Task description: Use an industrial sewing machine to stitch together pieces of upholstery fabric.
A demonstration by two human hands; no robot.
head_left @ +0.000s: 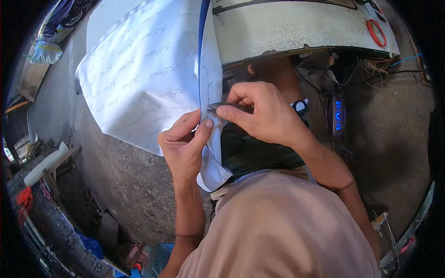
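Left hand (185, 143): thumb and forefinger pinch the folded edge of the white sheet (139, 83). Right hand (264, 111): thumb and fingers are clamped on a dark tool (243, 108), its pointed tip directed left at the pinched edge, just beside the left fingertips. Whether the tip touches the sheet cannot be told. The hands are near each other but apart.

The sheet lies forward and left of the left hand; its folded edge runs between the hands, with a dark blue strip (201, 51) along it. The lower end hangs beside the lap.

The table (278, 34) is ahead, its worn front edge beyond the right hand. A red ring (369, 28) lies near its right end, above wires (378, 69). Floor (130, 180) extends left of the left forearm. On the right, floor separates the right forearm from a blue-lit device (337, 116).
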